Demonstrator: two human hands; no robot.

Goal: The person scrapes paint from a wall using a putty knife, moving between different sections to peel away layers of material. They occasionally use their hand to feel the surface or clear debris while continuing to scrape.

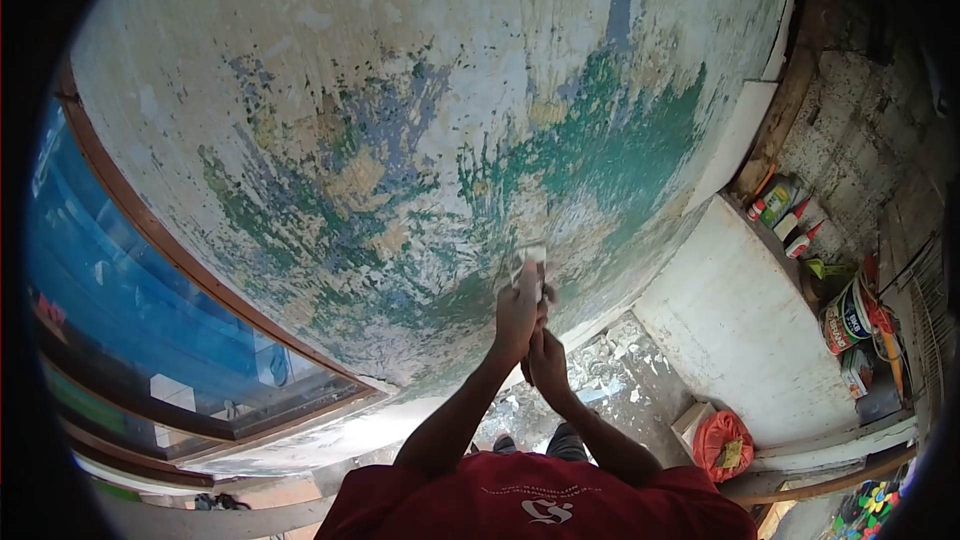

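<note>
Scraper (533,255) | head beyond left fingers (526,282), right fingers (539,342) behind | both clamped on it | at wall (420,140)

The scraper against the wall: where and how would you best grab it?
Probably hold the scraper by its lower end, coming from below: its flat top is up against the wall, while the left hand and right hand cover the part beneath, hiding its exact shape.

Wall (420,140) ahead, window (150,280) to its left, panel (740,320) to its right, bottles (776,202) beyond the panel.
</note>
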